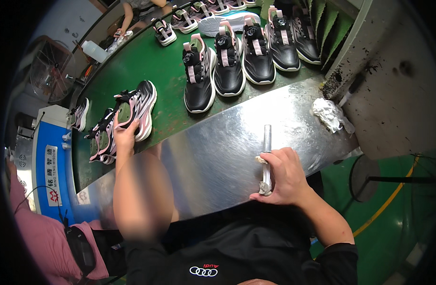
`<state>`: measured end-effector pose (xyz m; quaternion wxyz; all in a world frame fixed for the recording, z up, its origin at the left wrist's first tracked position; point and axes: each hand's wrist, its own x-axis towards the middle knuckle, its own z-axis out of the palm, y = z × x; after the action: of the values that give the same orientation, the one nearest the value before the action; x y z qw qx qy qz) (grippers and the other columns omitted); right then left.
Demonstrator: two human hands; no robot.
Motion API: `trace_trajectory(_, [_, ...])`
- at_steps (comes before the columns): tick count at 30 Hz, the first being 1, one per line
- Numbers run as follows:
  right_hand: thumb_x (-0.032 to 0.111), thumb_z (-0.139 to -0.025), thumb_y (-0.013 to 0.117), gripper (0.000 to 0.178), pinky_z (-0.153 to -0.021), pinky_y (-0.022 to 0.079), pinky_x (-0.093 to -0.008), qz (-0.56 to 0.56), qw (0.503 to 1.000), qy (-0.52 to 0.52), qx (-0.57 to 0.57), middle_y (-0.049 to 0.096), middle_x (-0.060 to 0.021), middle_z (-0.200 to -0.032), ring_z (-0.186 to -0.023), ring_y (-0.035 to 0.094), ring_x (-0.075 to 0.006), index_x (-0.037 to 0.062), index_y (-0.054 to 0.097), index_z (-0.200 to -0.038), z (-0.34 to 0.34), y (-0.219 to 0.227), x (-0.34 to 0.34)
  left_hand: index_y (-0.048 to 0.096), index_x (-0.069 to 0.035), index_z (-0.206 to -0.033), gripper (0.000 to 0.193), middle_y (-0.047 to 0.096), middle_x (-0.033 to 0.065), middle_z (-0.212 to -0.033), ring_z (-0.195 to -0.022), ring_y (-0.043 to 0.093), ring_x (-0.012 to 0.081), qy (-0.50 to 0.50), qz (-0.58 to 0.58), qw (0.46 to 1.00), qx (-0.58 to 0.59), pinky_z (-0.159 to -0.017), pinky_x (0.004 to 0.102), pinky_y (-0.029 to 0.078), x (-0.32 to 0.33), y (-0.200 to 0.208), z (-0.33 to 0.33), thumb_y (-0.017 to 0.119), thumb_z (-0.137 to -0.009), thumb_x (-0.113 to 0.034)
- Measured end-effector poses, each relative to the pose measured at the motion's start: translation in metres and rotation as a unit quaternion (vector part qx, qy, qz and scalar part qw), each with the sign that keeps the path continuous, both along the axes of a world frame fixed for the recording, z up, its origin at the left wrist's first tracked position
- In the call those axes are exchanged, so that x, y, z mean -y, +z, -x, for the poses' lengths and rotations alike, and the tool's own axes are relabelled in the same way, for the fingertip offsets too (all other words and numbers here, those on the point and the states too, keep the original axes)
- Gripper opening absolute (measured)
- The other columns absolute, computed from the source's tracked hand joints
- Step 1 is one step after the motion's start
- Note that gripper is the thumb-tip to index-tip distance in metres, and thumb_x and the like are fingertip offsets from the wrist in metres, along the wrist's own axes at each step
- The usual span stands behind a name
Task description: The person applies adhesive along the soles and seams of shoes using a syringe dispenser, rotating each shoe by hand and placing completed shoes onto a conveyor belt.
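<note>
The left hand [124, 138] pinches a shoe [143, 107] by its heel; some of those fingers are hidden, so I cannot tell how they all sit. The shoe is just past the fingertips, toe pointing away, tipped so its white sole turns to the right. It has a shiny black toe, pink and gray on its side, pink at the back and green inside. More shoes [101, 137] sit just left of these fingers, and a row of black shoes [227, 66] stands far ahead and to the right.

The right hand [289, 175] has its fingers curled around a shiny silver stick [267, 137]. The stick pokes out past the fingers, and whitish, crumpled stuff [265, 189] is at its near end, by the thumb. Beyond these fingers, to the right, a crumpled white wad [331, 115] lies on the metal table [218, 156].
</note>
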<state>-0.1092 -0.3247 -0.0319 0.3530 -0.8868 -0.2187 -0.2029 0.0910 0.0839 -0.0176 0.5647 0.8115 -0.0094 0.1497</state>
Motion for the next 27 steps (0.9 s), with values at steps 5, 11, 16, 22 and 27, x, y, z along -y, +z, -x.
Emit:
trace_trajectory(5, [0.050,-0.056,0.076,0.082,-0.075,0.037,-0.0395,0.005,1.000,-0.006,-0.010,0.050,-0.0093,-0.097,-0.085,0.048,-0.0283,0.0079,0.045,-0.119,0.003,-0.001,0.004,0.038,-0.003,-0.134,0.064,0.056,0.0112,-0.117,-0.104,0.056,0.0168,-0.020,0.043,0.996,-0.070,-0.090,0.0293,0.044,-0.018,0.029,0.064,0.064,-0.075,0.001])
trace_trajectory(11, [0.050,-0.055,0.077,0.084,-0.079,0.036,-0.0399,0.004,1.000,0.000,-0.014,0.051,-0.0098,-0.100,-0.089,0.047,-0.0290,0.0063,0.046,-0.120,0.002,0.005,0.004,0.018,0.005,-0.140,0.082,0.042,0.0175,-0.134,-0.125,0.040,0.0277,-0.113,-0.362,0.925,0.028,-0.105,0.0377,0.028,0.050,0.043,0.193,0.064,-0.074,-0.008])
trace_trajectory(16, [0.046,-0.057,0.080,0.086,-0.084,0.035,-0.0394,-0.052,0.992,0.017,-0.109,0.049,-0.0121,-0.105,-0.093,0.044,-0.0305,0.0040,0.042,-0.122,0.017,0.013,0.016,0.022,-0.003,-0.138,0.082,0.036,0.0153,-0.130,-0.114,0.047,0.0277,-0.094,0.033,0.988,-0.116,-0.093,0.0369,0.042,0.041,0.014,0.214,0.068,-0.070,-0.015])
trace_trajectory(22, [0.049,-0.056,0.081,0.100,-0.091,0.036,-0.0371,-0.114,0.974,-0.010,-0.198,0.043,-0.0157,-0.114,-0.103,0.045,-0.0284,-0.0005,0.034,-0.130,0.048,0.006,0.036,0.044,0.001,-0.125,0.038,0.054,0.0035,-0.101,-0.088,0.055,0.0092,-0.036,0.203,0.962,-0.181,-0.074,0.0211,0.048,0.009,0.002,0.103,0.050,-0.088,-0.007])
trace_trajectory(27, [0.066,-0.061,0.071,0.113,-0.093,0.038,-0.0346,-0.276,0.923,-0.076,-0.259,0.046,-0.0143,-0.119,-0.107,0.048,-0.0229,-0.0030,0.025,-0.138,0.062,0.012,0.035,0.059,-0.005,-0.079,0.038,0.050,-0.0001,-0.058,-0.041,0.045,0.0098,-0.070,-0.044,0.965,-0.248,-0.039,0.0233,0.036,-0.001,-0.019,0.049,0.056,-0.088,-0.042])
